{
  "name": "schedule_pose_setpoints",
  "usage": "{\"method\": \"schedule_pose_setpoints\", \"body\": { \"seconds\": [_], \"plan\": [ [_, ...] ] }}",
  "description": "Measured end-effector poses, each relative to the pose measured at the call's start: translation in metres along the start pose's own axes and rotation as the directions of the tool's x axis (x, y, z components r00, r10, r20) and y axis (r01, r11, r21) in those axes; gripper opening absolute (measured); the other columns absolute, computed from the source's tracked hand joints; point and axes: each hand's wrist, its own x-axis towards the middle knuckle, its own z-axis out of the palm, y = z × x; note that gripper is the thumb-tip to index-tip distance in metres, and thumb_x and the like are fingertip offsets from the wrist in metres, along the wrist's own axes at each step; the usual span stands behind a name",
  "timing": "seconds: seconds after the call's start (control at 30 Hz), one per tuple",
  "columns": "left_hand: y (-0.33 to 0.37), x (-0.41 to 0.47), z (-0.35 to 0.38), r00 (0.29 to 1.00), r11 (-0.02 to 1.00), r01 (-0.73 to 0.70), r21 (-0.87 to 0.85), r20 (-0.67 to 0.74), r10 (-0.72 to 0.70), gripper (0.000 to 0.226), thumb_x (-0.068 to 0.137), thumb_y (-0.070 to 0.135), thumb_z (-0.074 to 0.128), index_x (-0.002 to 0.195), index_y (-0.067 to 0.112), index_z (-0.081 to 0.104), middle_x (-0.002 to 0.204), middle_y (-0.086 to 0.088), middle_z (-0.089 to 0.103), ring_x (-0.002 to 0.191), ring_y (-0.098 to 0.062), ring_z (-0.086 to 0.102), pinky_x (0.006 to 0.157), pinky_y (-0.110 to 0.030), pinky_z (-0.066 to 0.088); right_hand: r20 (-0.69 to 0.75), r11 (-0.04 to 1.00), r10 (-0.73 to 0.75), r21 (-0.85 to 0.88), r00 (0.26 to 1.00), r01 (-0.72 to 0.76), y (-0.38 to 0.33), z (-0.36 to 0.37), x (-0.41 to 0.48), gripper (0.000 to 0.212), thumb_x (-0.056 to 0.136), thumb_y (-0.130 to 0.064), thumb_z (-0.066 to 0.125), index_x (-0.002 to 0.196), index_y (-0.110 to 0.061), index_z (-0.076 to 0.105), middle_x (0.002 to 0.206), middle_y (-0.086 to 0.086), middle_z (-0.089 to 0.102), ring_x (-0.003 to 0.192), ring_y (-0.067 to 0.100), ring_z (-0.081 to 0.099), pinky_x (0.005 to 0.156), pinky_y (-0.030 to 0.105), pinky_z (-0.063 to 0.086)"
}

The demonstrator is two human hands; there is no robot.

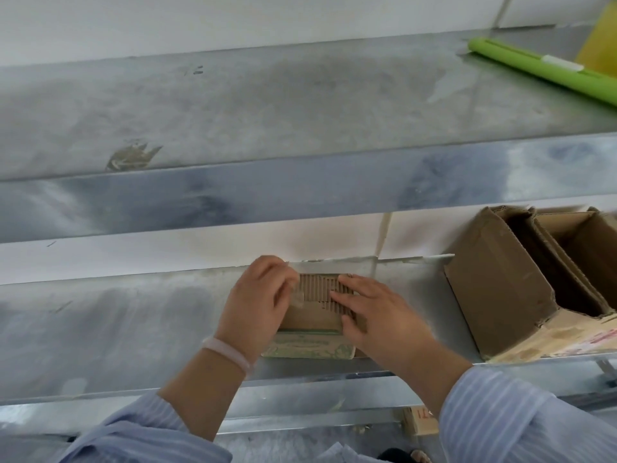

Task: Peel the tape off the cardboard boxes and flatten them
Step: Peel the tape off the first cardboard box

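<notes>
A small cardboard box (pixel 314 312) lies flat on the lower metal shelf (pixel 133 329), its top skin torn so the ribbed corrugation shows. My left hand (pixel 257 302) pinches a strip of clear tape (pixel 297 297) at the box's left side. My right hand (pixel 377 315) presses flat on the box's right half with straight fingers. A printed greenish edge of the box (pixel 307 347) faces me.
Two opened cardboard boxes (pixel 500 289) stand at the right on a flattened printed carton (pixel 567 342). The upper metal shelf (pixel 267 111) overhangs close above, holding a green roll (pixel 541 70) at far right. A white wall backs the shelf.
</notes>
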Motion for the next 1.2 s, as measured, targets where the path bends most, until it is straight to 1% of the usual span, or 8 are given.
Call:
{"method": "schedule_pose_setpoints", "body": {
  "seconds": [0.13,0.23,0.37,0.47,0.67,1.0,1.1,1.2],
  "plan": [
    [-0.001,-0.009,-0.002,0.963,0.967,-0.165,0.196,0.244,0.115,0.019,0.075,0.010,0.076,0.090,0.021,0.076,0.094,0.007,0.069,0.088,-0.018,0.062,0.077,-0.038,0.055,0.010,1.000,0.014,-0.007,1.000,-0.014,-0.004,0.000,-0.003,0.046,0.096,-0.041,0.046,0.142,-0.039,0.044,0.157,-0.021,0.023,0.142,0.003,0.021,0.107,0.014,0.001],
    [0.002,-0.008,-0.006,0.966,0.988,-0.054,0.144,0.257,0.016,0.020,0.090,0.033,0.058,0.098,0.027,0.076,0.100,0.015,0.069,0.098,-0.011,0.057,0.091,-0.036,0.047,0.017,0.999,0.015,-0.036,1.000,-0.014,-0.007,0.000,-0.003,0.047,0.097,-0.042,0.043,0.144,-0.040,0.042,0.158,-0.020,0.021,0.142,0.004,0.020,0.108,0.016,0.003],
    [-0.001,0.000,-0.009,0.950,0.994,0.094,0.047,0.295,-0.104,0.019,0.092,0.028,0.061,0.108,0.028,0.071,0.106,0.013,0.063,0.096,-0.007,0.055,0.093,-0.031,0.047,-0.007,0.997,0.000,-0.075,1.000,-0.001,-0.013,-0.006,0.000,0.049,0.093,-0.038,0.046,0.143,-0.035,0.045,0.156,-0.014,0.030,0.144,0.007,0.020,0.115,0.023,0.008],
    [-0.001,0.000,-0.007,0.932,0.968,0.208,0.143,0.273,-0.241,0.038,0.085,0.041,0.067,0.120,0.028,0.058,0.111,0.010,0.051,0.101,-0.011,0.051,0.093,-0.030,0.044,-0.004,0.992,-0.056,-0.112,0.998,0.055,-0.017,-0.006,0.003,0.057,0.093,-0.032,0.045,0.149,-0.034,0.035,0.158,-0.014,0.026,0.148,0.007,0.010,0.112,0.018,-0.011],
    [0.008,0.003,-0.006,0.906,0.927,0.242,0.286,0.274,-0.321,0.013,0.087,0.047,0.060,0.084,0.036,0.053,0.086,0.018,0.053,0.091,-0.009,0.048,0.080,-0.027,0.034,0.023,0.983,-0.177,-0.045,0.984,0.178,-0.027,0.009,0.004,0.048,0.101,-0.031,0.040,0.149,-0.025,0.038,0.159,-0.005,0.026,0.149,0.011,0.012,0.118,0.025,-0.012],
    [-0.005,-0.003,-0.032,0.985,0.955,0.126,0.267,0.077,-0.151,0.019,0.068,-0.002,0.071,0.072,0.013,0.059,0.073,0.000,0.053,0.062,-0.019,0.050,0.061,-0.030,0.042,0.031,0.991,-0.123,-0.045,0.992,0.124,-0.019,0.020,0.006,0.063,0.094,-0.065,0.021,0.150,-0.036,0.029,0.160,-0.014,0.018,0.147,0.003,0.002,0.120,0.026,-0.006],
    [0.002,-0.007,-0.026,0.985,0.956,-0.009,0.293,0.165,-0.041,0.015,0.070,0.003,0.078,0.074,0.014,0.069,0.078,0.000,0.060,0.065,-0.018,0.058,0.066,-0.037,0.053,0.023,0.992,-0.114,-0.056,0.993,0.115,-0.019,0.022,0.005,0.070,0.089,-0.067,0.012,0.150,-0.036,0.030,0.160,-0.014,0.018,0.147,0.002,0.001,0.121,0.027,-0.005],
    [0.006,-0.012,-0.017,0.973,0.980,-0.026,0.198,0.230,-0.021,0.005,0.085,0.016,0.069,0.081,0.016,0.072,0.081,0.003,0.061,0.071,-0.015,0.057,0.072,-0.037,0.052,0.003,0.993,-0.113,-0.034,0.994,0.113,-0.021,0.023,0.004,0.061,0.094,-0.061,0.027,0.148,-0.033,0.036,0.158,-0.011,0.024,0.144,0.001,0.002,0.121,0.029,-0.002]
  ]
}}
